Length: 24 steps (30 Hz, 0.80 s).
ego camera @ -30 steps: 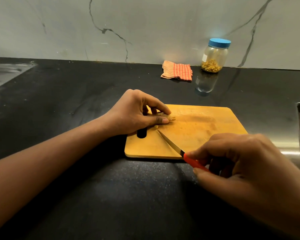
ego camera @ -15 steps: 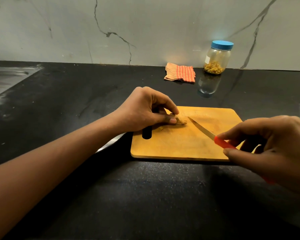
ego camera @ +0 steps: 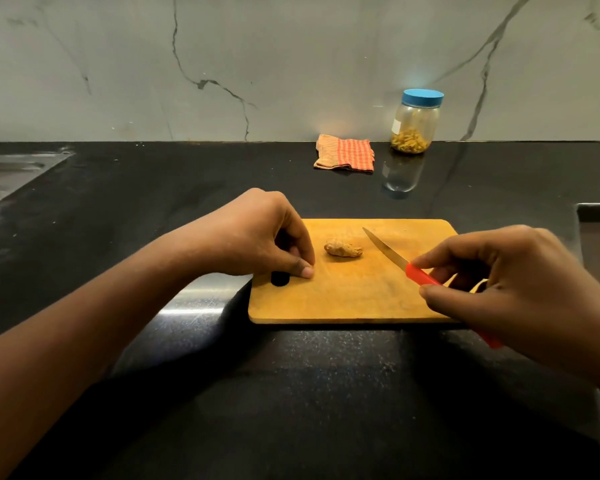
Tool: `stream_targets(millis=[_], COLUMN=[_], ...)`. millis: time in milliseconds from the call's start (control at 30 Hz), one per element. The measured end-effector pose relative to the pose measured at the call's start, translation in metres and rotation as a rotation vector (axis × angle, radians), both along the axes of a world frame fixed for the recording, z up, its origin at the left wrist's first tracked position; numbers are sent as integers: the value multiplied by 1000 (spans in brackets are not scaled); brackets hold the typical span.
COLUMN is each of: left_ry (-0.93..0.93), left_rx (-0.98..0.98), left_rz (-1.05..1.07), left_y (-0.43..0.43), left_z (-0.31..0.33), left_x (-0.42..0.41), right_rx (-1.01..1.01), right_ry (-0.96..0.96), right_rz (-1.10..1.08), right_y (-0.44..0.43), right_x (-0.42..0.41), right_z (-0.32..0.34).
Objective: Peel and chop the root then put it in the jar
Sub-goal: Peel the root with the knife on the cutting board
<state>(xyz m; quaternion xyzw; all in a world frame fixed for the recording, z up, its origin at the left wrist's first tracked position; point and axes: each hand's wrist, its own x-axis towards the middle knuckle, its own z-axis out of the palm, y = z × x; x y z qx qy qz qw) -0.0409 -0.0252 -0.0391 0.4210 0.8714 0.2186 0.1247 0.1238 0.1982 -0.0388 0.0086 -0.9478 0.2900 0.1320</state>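
Change: left hand [ego camera: 267, 237] has let go of the root [ego camera: 343, 250], which it pinned half a second ago; the knife [ego camera: 395, 258] has drawn off to the right, so its blade no longer meets the root
Meaning: likely a pause between strokes, perhaps to turn or re-seat the piece; the root is whole, so chopping is not begun; whether any skin is off is too fine to tell
Left hand: resting at the near-left of the cutting board [ego camera: 326, 299], beside its handle hole; fingers curled under, thumb tip against forefinger and touching the wood; nothing shows in the pinch
Right hand [ego camera: 499, 289]: gripping the knife by its red handle between thumb and fingers; blade angled up and leftward, tip just right of the root but apart from it
Root: lying loose on the board's middle-back, between the two hands, touched by neither
Jar [ego camera: 415, 123]: upright by the wall, well apart from the board; blue lid on; yellowish pieces at the bottom; folded checked cloth [ego camera: 344, 153] just left of it
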Motion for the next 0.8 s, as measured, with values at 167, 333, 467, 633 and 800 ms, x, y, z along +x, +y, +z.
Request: stream_targets(millis=[167, 333, 467, 633, 800], left_ry=[-56, -113, -148, -225, -223], left_rx=[-35, -137, -177, -167, 100], left_rz=[-74, -151, -169, -183, -65], left_y=[-7, -18, -20, -24, -14], left_z=[6, 15, 13, 16, 16], left_x=[4, 5, 2, -4, -10], right_rx=[-23, -31, -48, -61, -77], right_ry=[15, 5, 13, 5, 36], right_rz=[2, 11, 9, 4, -6], right_y=[0, 0, -2, -1, 1], right_x=[1, 2, 1, 0, 4], right_z=[-2, -3, -5, -6, -5])
